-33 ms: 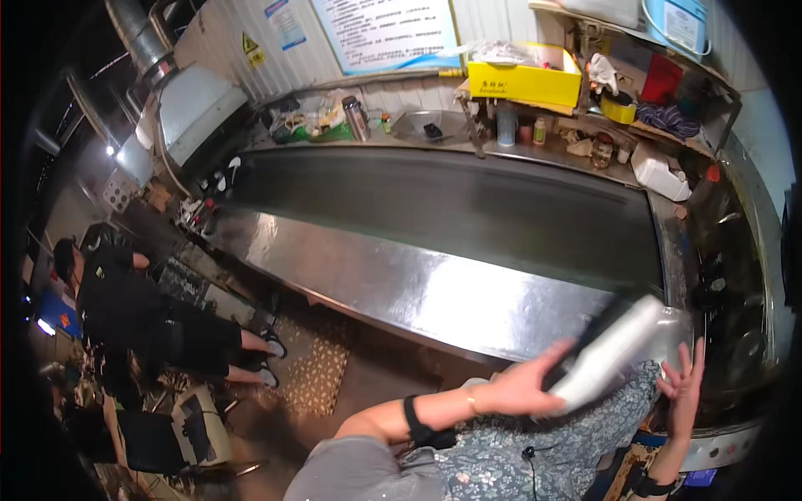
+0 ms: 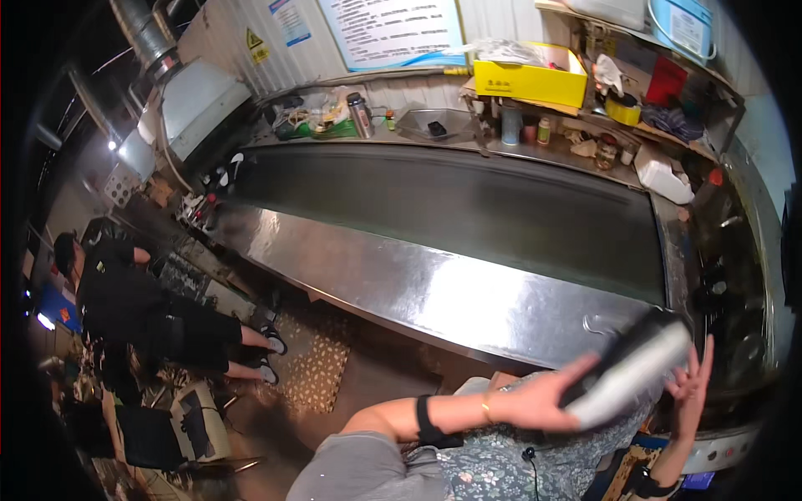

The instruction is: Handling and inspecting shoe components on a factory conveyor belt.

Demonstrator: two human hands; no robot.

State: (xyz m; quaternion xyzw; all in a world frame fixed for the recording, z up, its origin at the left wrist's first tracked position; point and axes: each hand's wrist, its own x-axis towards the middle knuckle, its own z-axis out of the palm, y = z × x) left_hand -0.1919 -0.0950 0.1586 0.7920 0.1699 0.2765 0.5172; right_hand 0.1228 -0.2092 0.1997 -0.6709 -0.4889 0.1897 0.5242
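A long silver-and-black cylindrical bottle [image 2: 632, 367], blurred in the head view, lay tilted across the left hand [image 2: 543, 399], its darker end raised toward the upper right, just off the near right corner of the long stainless-steel desk [image 2: 434, 292]. The left grip was closed around the bottle's lower part, palm under it, likely to carry its weight while it was swung. The right hand [image 2: 692, 380] stood just right of the bottle with fingers spread wide and empty; whether its palm touched the bottle could not be told, though it seemed placed to catch or steady the raised end. A black wristband [image 2: 426, 420] sat on the left forearm.

The desk carried a dark sunken trough [image 2: 468, 209] down its middle. Beyond the desk, on a cluttered back ledge, stood a yellow plastic bin [image 2: 526, 79], a metal flask [image 2: 360, 115], a shallow steel tray [image 2: 434, 123] and a white jug [image 2: 664, 179]. A white notice board [image 2: 393, 29] hung on the corrugated wall above. Left of the desk, well apart, a person in black clothes [image 2: 138, 309] crouched on the floor beside a patterned mat [image 2: 313, 367].
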